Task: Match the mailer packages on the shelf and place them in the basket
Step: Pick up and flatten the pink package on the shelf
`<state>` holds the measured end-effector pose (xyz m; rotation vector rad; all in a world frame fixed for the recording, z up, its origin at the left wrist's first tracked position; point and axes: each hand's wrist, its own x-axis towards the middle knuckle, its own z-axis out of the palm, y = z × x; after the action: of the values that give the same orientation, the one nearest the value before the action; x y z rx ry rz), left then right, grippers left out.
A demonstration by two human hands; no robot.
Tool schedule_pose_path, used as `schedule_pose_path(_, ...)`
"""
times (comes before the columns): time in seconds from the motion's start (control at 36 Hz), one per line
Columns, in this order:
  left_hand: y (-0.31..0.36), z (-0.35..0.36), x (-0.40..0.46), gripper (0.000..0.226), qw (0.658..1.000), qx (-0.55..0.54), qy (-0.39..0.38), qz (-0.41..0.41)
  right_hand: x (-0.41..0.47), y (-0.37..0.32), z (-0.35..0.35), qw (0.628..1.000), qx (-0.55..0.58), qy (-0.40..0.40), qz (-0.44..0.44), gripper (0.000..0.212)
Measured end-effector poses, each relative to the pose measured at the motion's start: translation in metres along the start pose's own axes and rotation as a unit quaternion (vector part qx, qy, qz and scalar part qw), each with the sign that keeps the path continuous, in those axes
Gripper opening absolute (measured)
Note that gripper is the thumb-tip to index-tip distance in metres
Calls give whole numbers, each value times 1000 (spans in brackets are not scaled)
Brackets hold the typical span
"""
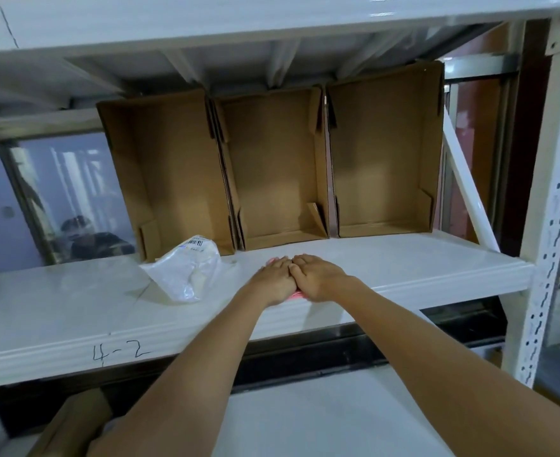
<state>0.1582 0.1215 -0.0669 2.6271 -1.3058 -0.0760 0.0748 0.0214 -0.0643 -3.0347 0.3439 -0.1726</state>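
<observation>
Both my hands lie side by side, palms down, on a pink mailer package on the white shelf. Only slivers of pink show at the fingertips and under the palms. My left hand and my right hand touch each other, fingers flat and together. A clear plastic mailer bag with a barcode label lies just left of my hands. Three open brown cardboard bins stand at the back: left, middle, right. All three look empty.
The shelf front edge bears the handwritten mark "4-2". A white upright post and a diagonal brace close the right side. A cardboard piece pokes out below left. A person sits behind the glass at left.
</observation>
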Motion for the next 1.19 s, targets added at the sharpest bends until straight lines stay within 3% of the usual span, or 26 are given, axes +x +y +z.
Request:
schedule_pose_path(0.11, 6, -4, -5, 49, 1000, -20, 7, 4, -5, -3, -2, 1000, 12, 5, 11, 48)
schedule_pose_path(0.25, 8, -3, -6, 47, 1000, -12, 17, -2, 2, -2, -6, 999, 30, 19, 33, 46)
schedule_pose_path(0.44, 5, -3, -6, 61, 999, 27, -10, -20, -1, -3, -2, 999, 41, 16, 29, 47)
schedule_pose_path(0.75, 6, 0, -3, 60, 995, 85, -9, -60, -5, -8, -4, 997, 35, 6, 74, 54)
schedule_pose_path(0.94, 5, -2, -10, 61, 995, 74, -15, -65, -1, -7, -2, 997, 23, 15, 74, 56)
schedule_pose_path(1.19, -1, -5, -25, 61, 996, 49, -45, -63, 3, -8, -1, 990, -4, -19, 139, 60)
